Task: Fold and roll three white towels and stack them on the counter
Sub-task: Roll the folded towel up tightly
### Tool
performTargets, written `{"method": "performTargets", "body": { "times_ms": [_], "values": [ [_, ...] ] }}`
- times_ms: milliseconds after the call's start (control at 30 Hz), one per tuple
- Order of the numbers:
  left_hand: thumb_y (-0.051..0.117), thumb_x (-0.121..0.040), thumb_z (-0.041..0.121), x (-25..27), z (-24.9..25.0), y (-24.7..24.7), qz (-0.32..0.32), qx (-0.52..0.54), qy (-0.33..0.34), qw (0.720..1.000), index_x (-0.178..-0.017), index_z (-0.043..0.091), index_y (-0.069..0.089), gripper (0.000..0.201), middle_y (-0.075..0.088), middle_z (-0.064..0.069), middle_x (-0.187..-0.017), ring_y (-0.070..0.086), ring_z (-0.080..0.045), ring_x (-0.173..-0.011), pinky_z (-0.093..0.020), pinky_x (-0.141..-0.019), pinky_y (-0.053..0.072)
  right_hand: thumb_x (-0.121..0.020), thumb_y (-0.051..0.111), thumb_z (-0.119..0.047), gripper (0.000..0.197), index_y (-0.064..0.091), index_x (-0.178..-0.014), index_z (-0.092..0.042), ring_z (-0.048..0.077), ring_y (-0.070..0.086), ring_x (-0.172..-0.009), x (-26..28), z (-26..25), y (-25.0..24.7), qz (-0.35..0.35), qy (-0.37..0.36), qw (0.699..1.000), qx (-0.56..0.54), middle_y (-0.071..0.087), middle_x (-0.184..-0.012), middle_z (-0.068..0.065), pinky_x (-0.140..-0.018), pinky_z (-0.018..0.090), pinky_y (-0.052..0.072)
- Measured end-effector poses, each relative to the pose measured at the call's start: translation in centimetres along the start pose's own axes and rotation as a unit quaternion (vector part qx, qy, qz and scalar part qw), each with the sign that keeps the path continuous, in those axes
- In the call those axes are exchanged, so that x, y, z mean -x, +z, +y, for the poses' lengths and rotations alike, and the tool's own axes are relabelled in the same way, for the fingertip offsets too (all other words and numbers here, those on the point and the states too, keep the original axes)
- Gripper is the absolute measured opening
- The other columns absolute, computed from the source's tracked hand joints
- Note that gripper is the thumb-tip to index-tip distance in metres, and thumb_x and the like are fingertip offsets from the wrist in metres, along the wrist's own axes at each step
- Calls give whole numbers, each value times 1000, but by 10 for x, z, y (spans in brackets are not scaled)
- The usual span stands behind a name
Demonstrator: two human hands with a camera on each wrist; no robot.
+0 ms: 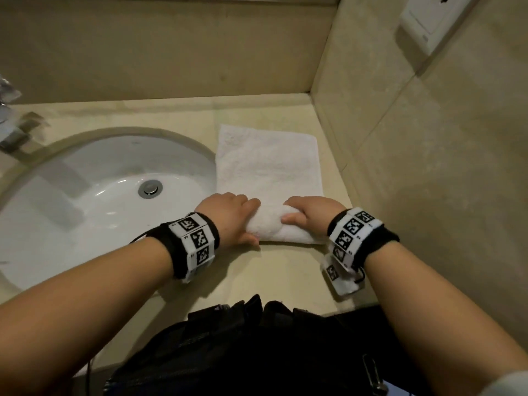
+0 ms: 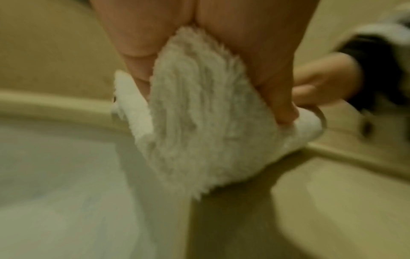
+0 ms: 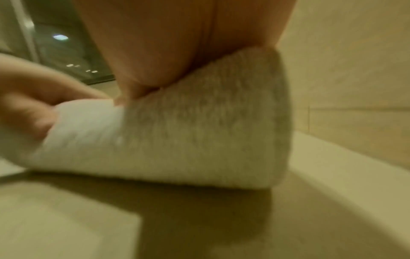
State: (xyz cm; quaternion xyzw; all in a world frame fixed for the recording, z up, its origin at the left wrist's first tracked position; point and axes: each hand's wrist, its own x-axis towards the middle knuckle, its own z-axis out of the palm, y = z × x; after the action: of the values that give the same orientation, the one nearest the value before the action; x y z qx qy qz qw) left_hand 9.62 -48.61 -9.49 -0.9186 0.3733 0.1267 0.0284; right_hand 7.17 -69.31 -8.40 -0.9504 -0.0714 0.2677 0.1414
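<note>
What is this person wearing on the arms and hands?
Both forearms are bare, with no gloves. Each wrist carries a black band: the left wrist band and right wrist band are faced with white square tags printed with black block-pattern markers. A thin dark cable trails from the left one.

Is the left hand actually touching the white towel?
Touching. The head view shows the left hand gripping the towel's rolled end; the left wrist view shows its fingers around it.

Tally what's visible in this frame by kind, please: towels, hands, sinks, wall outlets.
White towel, near end rolled: 1
Hands gripping the roll, left hand and right hand: 2
Sink: 1
Wall outlet: 1
Total: 5
</note>
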Motion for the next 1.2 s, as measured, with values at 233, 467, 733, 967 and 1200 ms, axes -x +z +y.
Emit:
{"method": "performTargets", "body": {
  "times_ms": [233, 467, 733, 967, 1200],
  "values": [
    [47, -74, 72, -38, -33, -13, -171, 170, -14, 971, -125, 27, 43, 68, 60, 1, -119, 56, -21, -105, -35, -90, 45, -61, 76, -48, 68, 59, -115, -10, 34, 56, -103, 16, -3, 18, 213, -91, 967, 108, 59, -111, 15, -90, 41, 41],
    [50, -73, 69, -30, -38, -6, 25, -52, 52, 997, -140, 19, 24, 88, 43, -6, -131, 47, -26, -112, -37, -90, 40, -86, 51, -49, 43, 55, -116, -18, 25, 53, -107, -34, 2, -28, 46, 5, 999, 14, 58, -119, 5, -80, 28, 35],
    [52, -74, 62, -74, -66, -33, -118, 114, 29, 986, -113, 33, 48, 49, 63, 5, -107, 59, -21, -91, -30, -77, 46, -77, 54, -59, 62, 49, -126, -21, 26, 53, -106, -35, -1, -14, 176, -26, 973, 146, 58, -119, 4, -85, 34, 32],
    [53, -68, 73, -51, -48, -25, -35, 51, 86, 994, -134, 21, 28, 88, 51, -5, -122, 52, -25, -106, -40, -87, 48, -90, 39, -52, 41, 50, -121, -29, 22, 56, -106, -43, 13, -33, 15, 29, 998, -55, 62, -117, 0, -79, 29, 35],
    [47, -79, 65, -75, -51, -30, -162, 144, 47, 975, -130, 23, 38, 66, 61, -2, -117, 56, -22, -102, -27, -80, 40, -74, 59, -59, 65, 51, -126, -21, 26, 49, -113, -25, 4, -15, 173, -54, 978, 99, 55, -122, 6, -95, 38, 32]
  ]
}}
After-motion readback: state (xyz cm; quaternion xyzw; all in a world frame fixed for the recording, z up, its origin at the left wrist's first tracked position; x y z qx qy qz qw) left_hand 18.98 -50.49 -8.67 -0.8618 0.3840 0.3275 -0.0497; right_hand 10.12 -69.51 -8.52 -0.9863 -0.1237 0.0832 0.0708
